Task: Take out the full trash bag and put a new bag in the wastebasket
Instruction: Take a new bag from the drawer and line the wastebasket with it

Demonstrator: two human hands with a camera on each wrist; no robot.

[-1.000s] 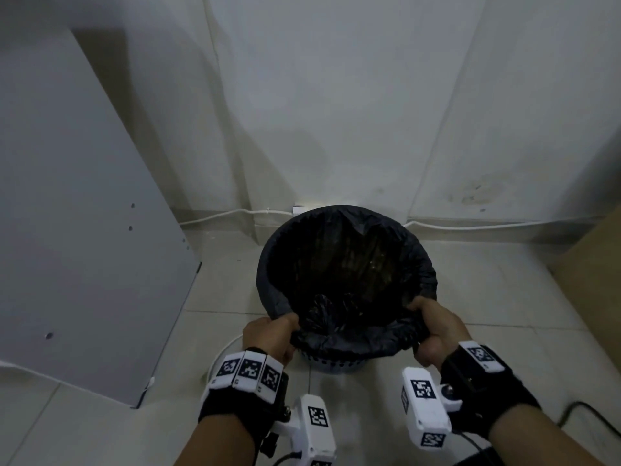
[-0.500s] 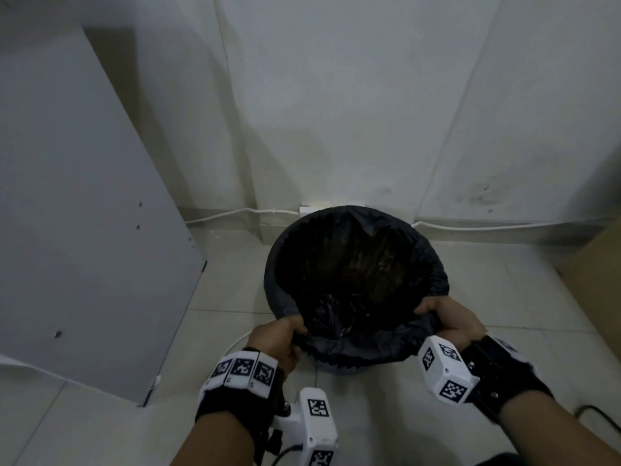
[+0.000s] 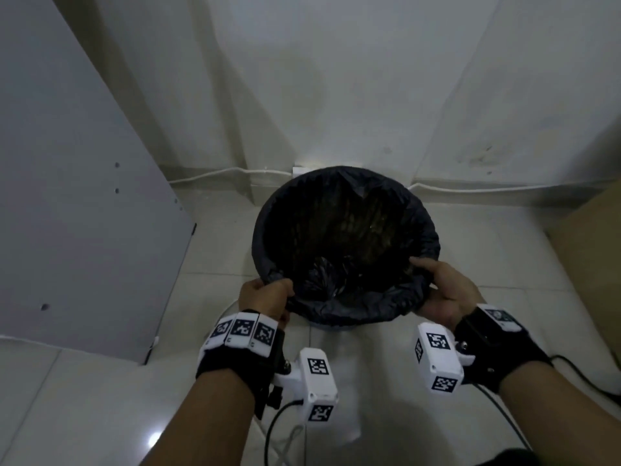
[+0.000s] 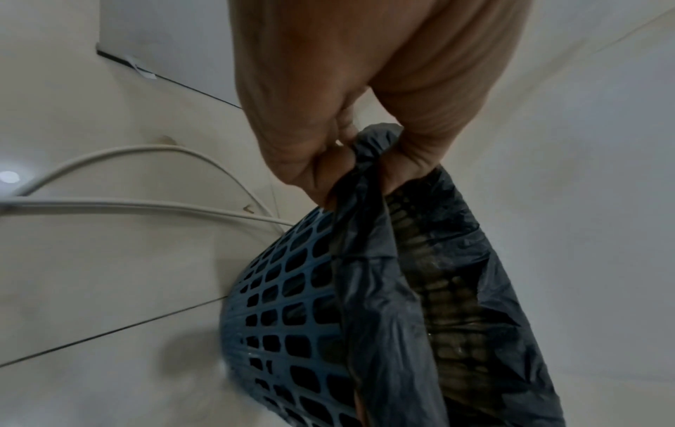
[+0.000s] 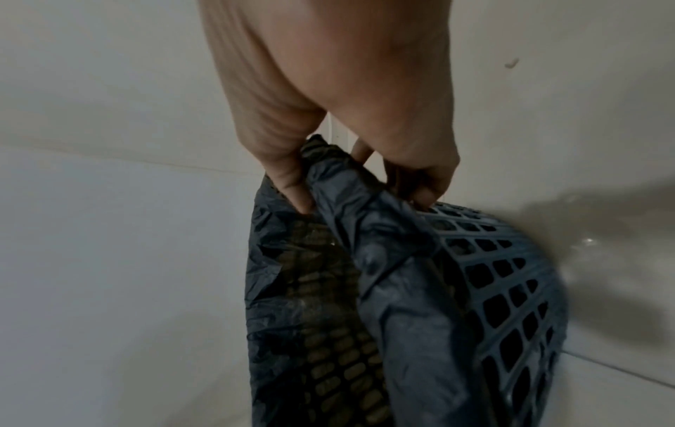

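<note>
Bag (image 3: 346, 237): black, thin, crinkled, folded over blue lattice basket (image 4: 292, 317). We pinch its near rim, left hand (image 3: 265, 297) and right hand (image 3: 443, 294) both closed on plastic.

No legible txt (markers only)

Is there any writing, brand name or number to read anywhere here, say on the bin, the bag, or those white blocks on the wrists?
No readable words, brands or numbers in any view.
White blocks on the wrist straps: black-and-white square code patterns only, no letters or digits.
Black trash bag, gripped by the left hand and right hand: plain, no print visible.
Blue mesh wastebasket: no label visible.
Grey panel and walls: bare of text.
</note>
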